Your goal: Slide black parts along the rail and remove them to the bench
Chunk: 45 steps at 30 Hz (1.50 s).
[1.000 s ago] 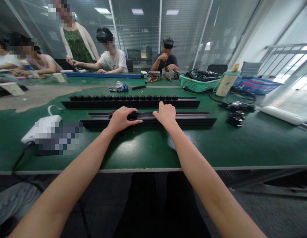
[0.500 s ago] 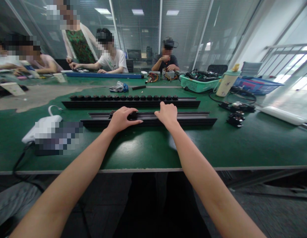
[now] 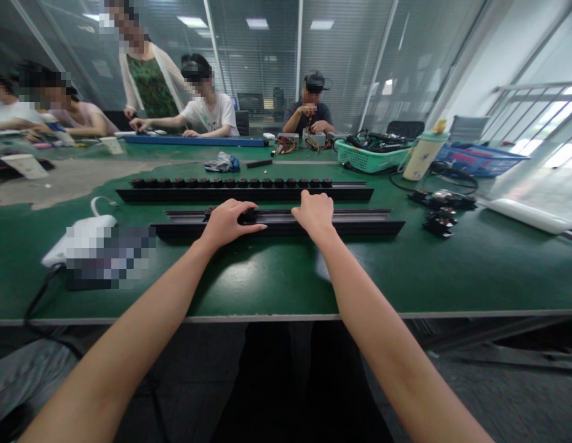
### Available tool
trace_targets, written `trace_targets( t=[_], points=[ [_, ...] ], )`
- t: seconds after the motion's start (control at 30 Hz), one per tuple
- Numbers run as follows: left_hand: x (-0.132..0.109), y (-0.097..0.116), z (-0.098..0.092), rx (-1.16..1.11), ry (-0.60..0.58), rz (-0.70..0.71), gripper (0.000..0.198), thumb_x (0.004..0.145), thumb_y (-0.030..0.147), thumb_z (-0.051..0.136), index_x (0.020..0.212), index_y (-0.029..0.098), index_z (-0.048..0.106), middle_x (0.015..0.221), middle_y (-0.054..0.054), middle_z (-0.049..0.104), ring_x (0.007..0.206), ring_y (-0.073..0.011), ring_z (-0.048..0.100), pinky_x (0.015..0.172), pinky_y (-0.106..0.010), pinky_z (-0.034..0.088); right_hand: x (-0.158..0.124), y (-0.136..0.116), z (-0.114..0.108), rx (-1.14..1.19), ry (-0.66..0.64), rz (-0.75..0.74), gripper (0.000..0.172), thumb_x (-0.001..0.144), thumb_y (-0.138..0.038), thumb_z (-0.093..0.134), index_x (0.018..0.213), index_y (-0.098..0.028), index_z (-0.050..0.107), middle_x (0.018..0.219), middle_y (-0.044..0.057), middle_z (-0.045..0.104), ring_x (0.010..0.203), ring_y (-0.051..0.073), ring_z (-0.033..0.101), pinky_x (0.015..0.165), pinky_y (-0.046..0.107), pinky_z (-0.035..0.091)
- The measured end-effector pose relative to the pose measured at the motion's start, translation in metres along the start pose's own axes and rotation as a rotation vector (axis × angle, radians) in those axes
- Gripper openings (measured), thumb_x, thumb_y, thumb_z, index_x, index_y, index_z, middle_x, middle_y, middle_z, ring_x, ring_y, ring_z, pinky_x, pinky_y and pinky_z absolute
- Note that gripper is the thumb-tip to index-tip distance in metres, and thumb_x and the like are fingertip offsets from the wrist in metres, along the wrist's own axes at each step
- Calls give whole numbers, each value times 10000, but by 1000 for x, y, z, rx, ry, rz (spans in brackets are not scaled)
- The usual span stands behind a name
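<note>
A: Locate the black block (image 3: 248, 216).
B: At the front rail (image 3: 277, 229), within the left hand (image 3: 225, 223), thumb and fingers apart; contact unclear.
A: Right hand (image 3: 316, 215)?
B: Over the front rail, fingers bent; grip cannot be determined.
A: Rear rail (image 3: 249, 195)?
B: Behind the front rail.

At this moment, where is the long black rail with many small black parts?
In the head view, this rail lies slightly left of centre on the green tabletop, just beyond the similar black rail at the left hand and right hand.
</note>
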<state>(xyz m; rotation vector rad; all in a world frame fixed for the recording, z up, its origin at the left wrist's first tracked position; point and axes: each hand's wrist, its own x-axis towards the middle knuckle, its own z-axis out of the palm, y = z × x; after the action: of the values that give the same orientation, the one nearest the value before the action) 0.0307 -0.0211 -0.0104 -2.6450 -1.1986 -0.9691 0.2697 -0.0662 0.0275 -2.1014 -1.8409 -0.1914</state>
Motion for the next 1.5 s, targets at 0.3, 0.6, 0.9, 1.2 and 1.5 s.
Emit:
trace_targets(
  t=[0.3,0.6,0.9,1.2,1.5],
  points=[
    [-1,-1,0,0,-1,16,636,819,746,663,1176,223,716,1086,-108,727,1046,-297,630,934,-420,501,0,0,-3,-8,-59,-2,331,923,-213,534,1220,-108,635,1188,227,719,1180,326,620,951,401,447],
    [0,0,-1,-2,-15,-9,638,807,761,661,1180,246,715,1094,-103,730,1060,-302,634,945,-427,500,10,7,-13,-10,-161,-62,361,899,-159,551,1237,-125,673,1218,213,718,1132,312,672,896,389,488],
    [0,0,-1,-1,-23,-7,624,813,747,669,1188,250,713,1128,-97,738,1084,-303,630,963,-426,493,16,29,-6,-5,-173,-227,292,930,-215,556,1204,-167,647,1148,153,733,1056,285,661,846,346,471],
    [1,2,-2,9,-27,-3,628,812,750,665,1187,248,717,1135,-104,737,1076,-311,637,960,-439,498,5,46,20,108,-9,-287,232,997,-294,499,1144,-160,619,1105,133,729,1040,280,587,887,352,413],
    [1,1,-1,8,-21,-7,640,808,756,660,1188,244,719,1120,-110,728,1068,-307,634,965,-439,501,-3,46,21,113,66,-302,267,1037,-327,457,1125,-151,637,1097,145,720,1065,285,567,934,365,380]
  ],
)
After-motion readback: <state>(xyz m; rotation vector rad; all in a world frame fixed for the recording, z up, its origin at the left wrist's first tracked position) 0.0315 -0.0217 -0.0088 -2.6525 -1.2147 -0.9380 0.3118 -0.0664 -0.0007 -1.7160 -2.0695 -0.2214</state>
